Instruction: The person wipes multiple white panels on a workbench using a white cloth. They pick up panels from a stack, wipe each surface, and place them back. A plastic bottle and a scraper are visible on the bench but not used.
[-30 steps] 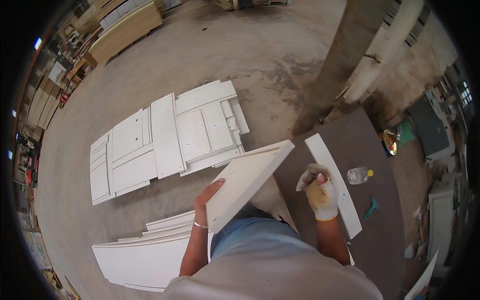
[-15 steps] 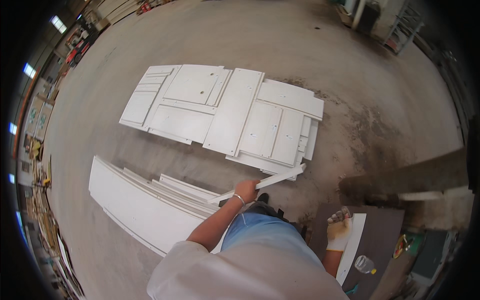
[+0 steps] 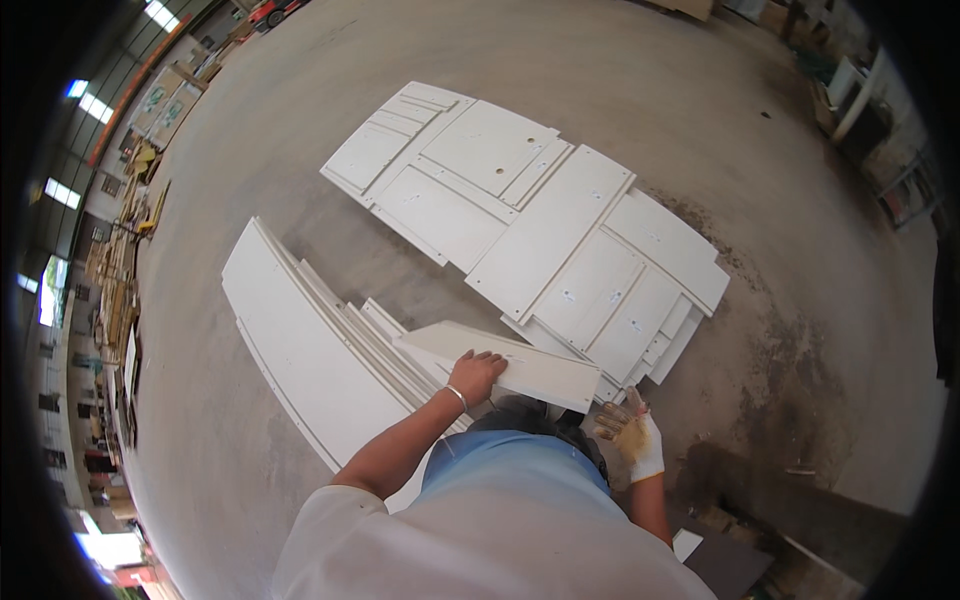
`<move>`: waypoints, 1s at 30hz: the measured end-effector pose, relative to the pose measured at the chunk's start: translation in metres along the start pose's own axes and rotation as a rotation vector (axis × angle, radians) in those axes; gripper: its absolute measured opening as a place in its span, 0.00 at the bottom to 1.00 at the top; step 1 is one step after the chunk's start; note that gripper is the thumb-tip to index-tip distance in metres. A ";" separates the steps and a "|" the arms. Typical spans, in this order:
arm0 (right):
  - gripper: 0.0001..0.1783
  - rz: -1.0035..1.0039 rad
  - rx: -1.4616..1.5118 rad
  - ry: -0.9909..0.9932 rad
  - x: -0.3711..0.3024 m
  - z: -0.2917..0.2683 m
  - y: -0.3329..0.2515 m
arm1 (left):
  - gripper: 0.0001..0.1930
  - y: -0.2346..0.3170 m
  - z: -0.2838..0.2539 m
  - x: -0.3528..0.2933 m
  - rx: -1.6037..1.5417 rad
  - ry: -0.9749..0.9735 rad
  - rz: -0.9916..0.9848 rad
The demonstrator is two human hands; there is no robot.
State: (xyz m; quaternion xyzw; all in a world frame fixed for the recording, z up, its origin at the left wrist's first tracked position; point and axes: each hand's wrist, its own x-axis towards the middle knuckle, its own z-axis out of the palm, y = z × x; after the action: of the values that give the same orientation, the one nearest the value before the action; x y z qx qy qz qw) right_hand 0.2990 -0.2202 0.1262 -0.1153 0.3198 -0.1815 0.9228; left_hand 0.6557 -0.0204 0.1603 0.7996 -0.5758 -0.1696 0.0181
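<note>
My bare left hand (image 3: 477, 377), with a bracelet at the wrist, grips the near edge of a long white panel (image 3: 540, 370), fingers lying over its face. The panel is tilted in front of my legs, its face partly turned up. My right hand (image 3: 634, 438) wears a white glove with a soiled brownish palm and fingers. It is open beside the panel's right end, fingers apart, seemingly holding nothing. Beyond lies a broad low stack of white panels (image 3: 545, 235) in several sizes. To the left, more long white panels (image 3: 310, 330) lean together in a row.
A dark brown board (image 3: 722, 560) lies at the lower right, with a piece of white panel on it. A dark beam-like shape (image 3: 800, 510) crosses near there. Piled timber (image 3: 130, 240) lines the left wall. Concrete floor (image 3: 800, 230) surrounds the stacks.
My right hand has moved from the white strip on the brown board to beside the held panel's right end. The panel has turned from edge-on to show its broad face. My view has swung left.
</note>
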 end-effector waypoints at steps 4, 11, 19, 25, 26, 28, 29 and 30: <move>0.45 0.217 -0.053 -0.246 0.054 0.037 -0.004 | 0.24 0.003 -0.012 0.029 0.038 0.046 0.060; 0.32 -0.117 -0.328 0.331 0.156 0.101 0.012 | 0.26 -0.054 -0.014 0.104 0.063 0.215 0.058; 0.23 -0.444 -0.659 0.608 0.356 0.213 0.050 | 0.35 -0.220 0.029 0.246 -0.061 0.359 -0.319; 0.19 -0.506 -0.833 0.657 0.540 0.297 0.062 | 0.36 -0.340 0.036 0.367 -2.155 0.064 -0.735; 0.19 -0.540 -0.859 0.618 0.570 0.305 0.058 | 0.36 -0.356 0.033 0.385 -2.606 -0.081 -0.700; 0.18 -0.497 -0.901 0.629 0.629 0.316 0.046 | 0.31 -0.366 0.029 0.422 -2.648 -0.129 -0.720; 0.18 -0.500 -0.918 0.630 0.656 0.319 0.041 | 0.29 -0.371 0.028 0.441 -2.685 -0.140 -0.713; 0.18 -0.474 -0.918 0.605 0.683 0.321 0.037 | 0.27 -0.383 0.029 0.463 -2.622 -0.082 -0.727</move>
State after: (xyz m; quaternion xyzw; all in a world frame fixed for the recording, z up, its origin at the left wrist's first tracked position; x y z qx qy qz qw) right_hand 1.0098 -0.4351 -0.0142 -0.5138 0.5796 -0.2506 0.5807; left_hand 1.1266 -0.3159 -0.0686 0.2947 0.2482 -0.6061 0.6958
